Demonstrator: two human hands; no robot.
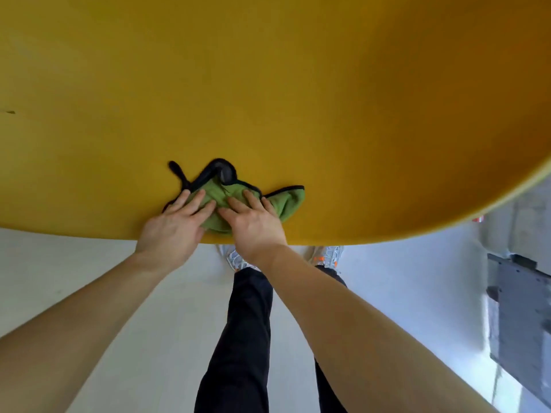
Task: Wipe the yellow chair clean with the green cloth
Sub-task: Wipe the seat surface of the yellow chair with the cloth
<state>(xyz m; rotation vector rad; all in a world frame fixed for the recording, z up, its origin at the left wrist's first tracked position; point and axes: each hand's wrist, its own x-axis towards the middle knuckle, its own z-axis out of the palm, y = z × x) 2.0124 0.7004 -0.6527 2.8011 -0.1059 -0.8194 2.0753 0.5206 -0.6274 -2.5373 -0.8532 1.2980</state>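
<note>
The yellow chair (268,93) fills the upper half of the view as one broad smooth surface, its near edge curving across the middle. A green cloth (287,204) with black trim lies bunched on that surface close to the near edge. My left hand (174,225) presses flat on the cloth's left part, fingers spread. My right hand (253,222) presses on its middle, fingers spread over the folds. The two hands touch each other on the cloth. A black trim loop sticks out beyond the fingers.
Below the chair's edge is a pale floor (89,278). My legs in dark trousers (238,338) and light shoes with orange marks (325,257) stand under the edge. A grey metal object (518,317) sits at the right.
</note>
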